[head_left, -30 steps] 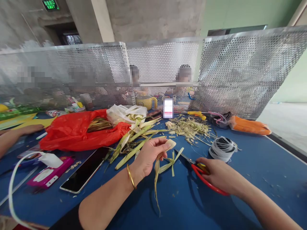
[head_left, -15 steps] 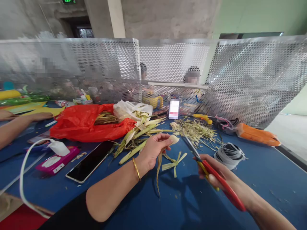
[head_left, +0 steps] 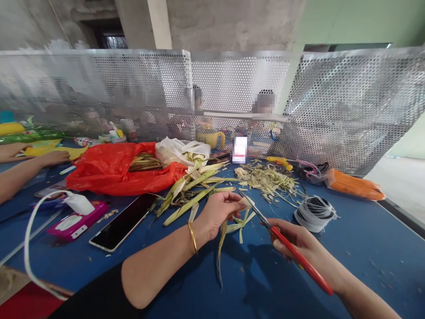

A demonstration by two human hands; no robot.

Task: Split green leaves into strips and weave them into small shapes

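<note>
My left hand pinches a small folded leaf piece above the blue table. Pale leaf strips hang down from it. My right hand grips red-handled scissors. Their blades point up and left, and the tips touch the folded piece at my left fingertips. Just behind my left hand lies a pile of green and pale leaves.
A red plastic bag with leaves and a white bag lie at the back left. A phone, a pink wipes pack, leaf scraps, a coil of white string and an orange pouch surround me. Another person's arm rests at the far left. Perforated metal screens close the back.
My right hand lifted the scissors off the table and swung the blades left to the folded piece. My left hand kept its hold and shifted slightly.
</note>
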